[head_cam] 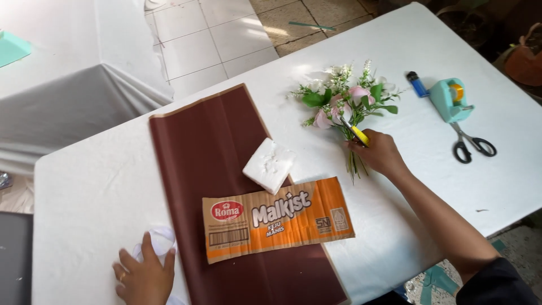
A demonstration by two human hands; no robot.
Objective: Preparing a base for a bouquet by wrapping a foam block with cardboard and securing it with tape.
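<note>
Left hand [144, 277] on white cloth [159, 238], right hand [379, 152] gripping bouquet [344, 101].

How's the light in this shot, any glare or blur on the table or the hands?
Head view: daylight falls from the top, bleaching the white table near the flowers; the brown paper shows a soft sheen, no hard glare; shadows are faint; the right hand and left hand look slightly soft; table edges bow a little.
</note>
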